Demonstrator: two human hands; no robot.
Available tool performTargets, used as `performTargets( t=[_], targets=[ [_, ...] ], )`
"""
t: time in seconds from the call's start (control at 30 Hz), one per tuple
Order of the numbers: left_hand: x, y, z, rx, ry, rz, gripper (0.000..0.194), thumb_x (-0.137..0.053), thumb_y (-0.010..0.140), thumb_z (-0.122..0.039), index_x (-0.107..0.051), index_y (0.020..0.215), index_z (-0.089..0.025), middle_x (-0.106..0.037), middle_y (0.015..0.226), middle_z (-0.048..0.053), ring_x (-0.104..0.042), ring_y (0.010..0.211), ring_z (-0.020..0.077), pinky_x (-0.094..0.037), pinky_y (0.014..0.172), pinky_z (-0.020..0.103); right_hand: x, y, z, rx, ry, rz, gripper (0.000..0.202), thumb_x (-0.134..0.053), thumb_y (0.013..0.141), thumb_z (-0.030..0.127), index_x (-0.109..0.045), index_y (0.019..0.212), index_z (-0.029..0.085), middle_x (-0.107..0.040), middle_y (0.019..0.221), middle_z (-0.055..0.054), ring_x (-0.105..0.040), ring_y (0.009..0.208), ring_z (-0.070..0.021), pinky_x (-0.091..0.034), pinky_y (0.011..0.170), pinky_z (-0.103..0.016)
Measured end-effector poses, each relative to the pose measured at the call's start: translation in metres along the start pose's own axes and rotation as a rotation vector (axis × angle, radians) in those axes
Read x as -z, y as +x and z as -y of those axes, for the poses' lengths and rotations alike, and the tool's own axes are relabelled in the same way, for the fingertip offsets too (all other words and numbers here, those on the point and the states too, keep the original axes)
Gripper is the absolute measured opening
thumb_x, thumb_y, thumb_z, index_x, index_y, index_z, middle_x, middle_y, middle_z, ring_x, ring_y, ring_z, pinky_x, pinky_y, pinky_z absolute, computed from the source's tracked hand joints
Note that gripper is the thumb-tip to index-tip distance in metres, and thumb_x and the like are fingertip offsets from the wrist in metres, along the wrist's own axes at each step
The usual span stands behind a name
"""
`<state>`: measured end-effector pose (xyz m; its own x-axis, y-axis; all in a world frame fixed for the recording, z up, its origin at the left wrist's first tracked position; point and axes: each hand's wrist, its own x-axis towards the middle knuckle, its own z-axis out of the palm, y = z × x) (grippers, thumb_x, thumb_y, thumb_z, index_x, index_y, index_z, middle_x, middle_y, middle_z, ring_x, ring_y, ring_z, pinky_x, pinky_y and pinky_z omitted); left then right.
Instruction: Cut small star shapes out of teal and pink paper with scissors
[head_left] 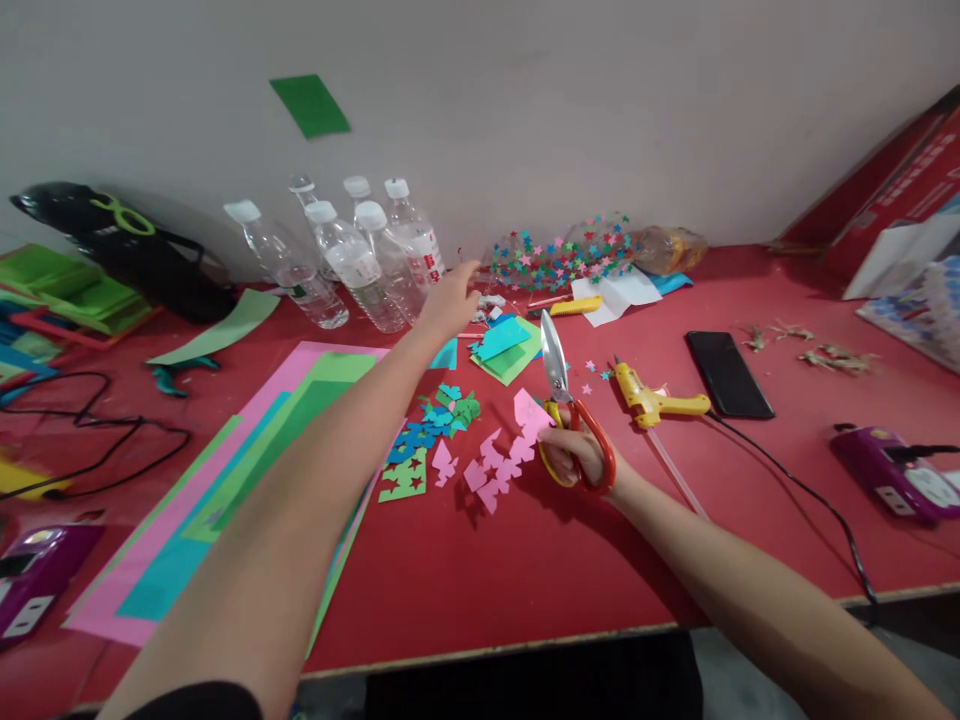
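Observation:
My right hand (pixel 576 455) is closed around a pair of scissors (pixel 555 365) with red and yellow handles, silver blades pointing up and away. A cut-out strip of pink paper (pixel 517 450) touches its fingers; whether they also pinch it I cannot tell. My left hand (pixel 454 298) reaches toward the back, beside the plastic bottles, with thumb and forefinger apart and nothing visible between them. Just right of it lies a clear bottle covered in small coloured stars (pixel 559 255). Below it are small white scraps (pixel 491 305) and a stack of blue and green paper pieces (pixel 510 345).
Several clear bottles (pixel 360 265) stand at the back left. Coloured paper sheets (pixel 262 460) lie under my left forearm. Star-punched scraps (pixel 427 430) sit mid-table. To the right are a yellow glue gun (pixel 656 402), a phone (pixel 727 373) and a purple power strip (pixel 896 475).

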<state>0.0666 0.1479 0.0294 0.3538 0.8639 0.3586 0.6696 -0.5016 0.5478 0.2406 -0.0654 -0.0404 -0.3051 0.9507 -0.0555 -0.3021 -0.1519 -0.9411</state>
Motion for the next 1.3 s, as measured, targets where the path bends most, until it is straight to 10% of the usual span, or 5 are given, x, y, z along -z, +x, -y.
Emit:
performTargets(
  t=[0.2, 0.37, 0.77, 1.0, 1.3],
  targets=[
    [0.029, -0.108, -0.043, 0.176, -0.531, 0.389, 0.032, -0.057, 0.081, -0.039, -0.063, 0.102, -0.015, -0.070, 0.097, 0.009, -0.064, 0.089, 0.0174, -0.050, 0.080, 0.032, -0.004, -0.001, 0.007, 0.009, -0.074, 0.022, 0.046, -0.056, 0.086, 0.032, -0.037, 0.046, 0.022, -0.038, 0.033, 0.006, -0.037, 0.029, -0.0077, -0.032, 0.035, -0.023],
    [0.028, -0.162, -0.062, 0.297, -0.771, 0.610, 0.015, -0.064, 0.076, -0.027, -0.063, 0.085, -0.016, -0.068, 0.077, 0.002, -0.061, 0.067, 0.0102, -0.047, 0.065, 0.024, -0.013, -0.003, 0.019, 0.014, -0.182, 0.026, 0.046, -0.058, 0.086, 0.035, -0.039, 0.045, 0.021, -0.041, 0.035, 0.005, -0.040, 0.032, -0.0075, -0.031, 0.037, -0.022],
    [0.005, -0.194, -0.060, 0.404, -1.011, 0.275, 0.023, -0.064, 0.076, -0.037, -0.056, 0.076, -0.016, -0.059, 0.052, -0.004, -0.052, 0.043, 0.0093, -0.041, 0.047, 0.023, -0.044, -0.007, 0.048, -0.093, -0.619, -0.085, 0.040, -0.066, 0.078, 0.037, -0.039, 0.053, 0.021, -0.042, 0.033, 0.008, -0.039, 0.029, -0.0065, -0.029, 0.034, -0.020],
    [-0.002, -0.202, -0.056, 0.401, -0.892, 0.497, 0.024, -0.059, 0.082, -0.037, -0.050, 0.073, -0.017, -0.052, 0.044, -0.005, -0.041, 0.038, 0.0060, -0.028, 0.042, 0.020, -0.028, -0.011, 0.007, -0.124, -0.368, -0.005, 0.026, -0.062, 0.080, 0.038, -0.045, 0.069, 0.020, -0.042, 0.036, 0.011, -0.038, 0.028, -0.0076, -0.032, 0.033, -0.019],
    [-0.001, -0.199, -0.055, 0.368, -0.898, 0.381, 0.024, -0.067, 0.075, -0.038, -0.055, 0.072, -0.017, -0.055, 0.069, -0.002, -0.050, 0.066, 0.0098, -0.040, 0.064, 0.024, -0.028, -0.013, 0.004, -0.114, -0.410, -0.081, 0.021, -0.060, 0.080, 0.037, -0.047, 0.076, 0.020, -0.043, 0.036, 0.011, -0.038, 0.029, -0.0081, -0.032, 0.035, -0.020]
  ],
)
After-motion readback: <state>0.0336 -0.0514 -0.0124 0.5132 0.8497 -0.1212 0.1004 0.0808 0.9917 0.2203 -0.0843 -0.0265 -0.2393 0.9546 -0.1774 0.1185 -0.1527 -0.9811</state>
